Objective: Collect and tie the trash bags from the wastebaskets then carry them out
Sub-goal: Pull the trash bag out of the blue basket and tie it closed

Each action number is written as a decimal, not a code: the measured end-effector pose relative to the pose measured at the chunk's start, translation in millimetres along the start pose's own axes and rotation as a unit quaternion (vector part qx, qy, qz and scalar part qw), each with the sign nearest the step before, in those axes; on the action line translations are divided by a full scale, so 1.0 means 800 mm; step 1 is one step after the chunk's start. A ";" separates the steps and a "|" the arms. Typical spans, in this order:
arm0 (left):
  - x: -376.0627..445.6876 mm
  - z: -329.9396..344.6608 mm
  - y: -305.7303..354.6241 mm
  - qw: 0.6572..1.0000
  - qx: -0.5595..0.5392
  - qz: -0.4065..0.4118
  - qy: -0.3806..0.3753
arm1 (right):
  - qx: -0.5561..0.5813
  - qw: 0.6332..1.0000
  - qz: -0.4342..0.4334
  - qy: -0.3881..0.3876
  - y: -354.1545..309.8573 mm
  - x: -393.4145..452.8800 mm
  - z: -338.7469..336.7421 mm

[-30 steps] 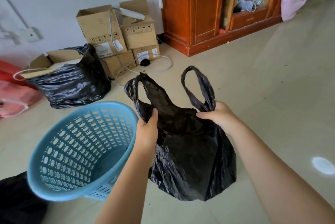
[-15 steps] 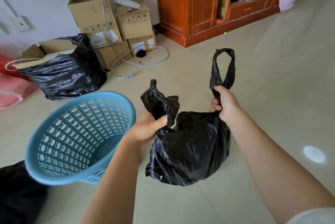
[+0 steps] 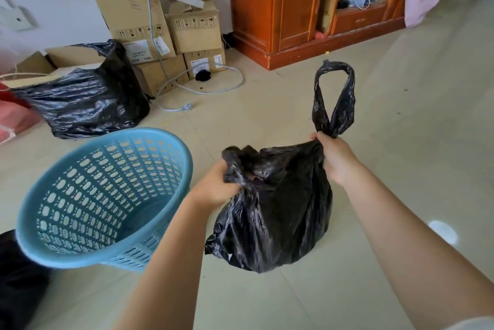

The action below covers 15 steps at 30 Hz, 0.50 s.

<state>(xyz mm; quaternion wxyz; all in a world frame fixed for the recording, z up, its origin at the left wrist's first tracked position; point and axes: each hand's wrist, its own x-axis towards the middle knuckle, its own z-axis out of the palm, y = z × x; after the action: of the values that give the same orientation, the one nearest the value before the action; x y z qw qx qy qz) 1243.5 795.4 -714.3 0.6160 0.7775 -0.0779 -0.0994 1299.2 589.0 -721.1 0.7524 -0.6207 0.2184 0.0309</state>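
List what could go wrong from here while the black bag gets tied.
1. The left hand grips only a crumpled handle of the black bag; it might slip as the knot is pulled.
2. The bag hangs beside the tilted blue basket, so a swing could knock it.
3. The right hand pulls its handle taut; thin plastic may tear.

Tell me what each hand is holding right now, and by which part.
Both hold the black trash bag. The left hand grips the bunched left handle at the bag's mouth; the right hand grips the base of the right handle loop, which stands up above it.
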 end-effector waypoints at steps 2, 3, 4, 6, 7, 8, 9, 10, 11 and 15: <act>0.001 0.005 -0.004 0.986 -0.160 0.008 -0.051 | 0.043 0.999 -0.010 -0.003 0.004 -0.001 -0.002; 0.002 0.008 -0.007 0.968 -0.239 0.006 -0.072 | 0.070 0.997 -0.011 -0.003 0.006 -0.001 -0.003; 0.005 0.011 -0.010 0.952 -0.298 -0.011 -0.064 | 0.099 0.995 -0.009 -0.003 0.008 0.000 -0.003; 0.011 0.019 -0.014 0.916 -0.396 -0.060 -0.008 | 0.116 0.993 0.011 -0.009 0.014 0.002 0.000; 0.013 0.019 -0.019 0.895 -0.439 -0.082 0.014 | 0.080 0.996 0.034 -0.020 0.017 0.002 0.003; 0.012 0.019 -0.020 0.875 -0.472 -0.101 0.029 | 0.026 0.997 0.061 -0.039 0.019 0.001 0.005; 0.011 0.016 -0.019 0.862 -0.492 -0.116 0.037 | -0.026 0.994 0.089 -0.065 0.021 -0.001 0.009; 0.009 0.013 -0.019 0.856 -0.501 -0.126 0.035 | -0.069 0.988 0.109 -0.088 0.024 -0.002 0.011; 0.008 0.011 -0.021 0.861 -0.490 -0.132 0.029 | -0.101 0.982 0.120 -0.104 0.026 -0.003 0.013; 0.014 0.010 -0.039 0.909 -0.380 -0.153 0.081 | -0.107 0.987 0.075 -0.099 0.028 0.001 0.025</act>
<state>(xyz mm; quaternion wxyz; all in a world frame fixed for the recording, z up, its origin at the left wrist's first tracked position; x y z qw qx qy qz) 1252.4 792.1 -747.0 0.8463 0.4924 0.1358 -0.1510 1298.7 612.8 -739.1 0.6952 -0.6730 0.1849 0.1717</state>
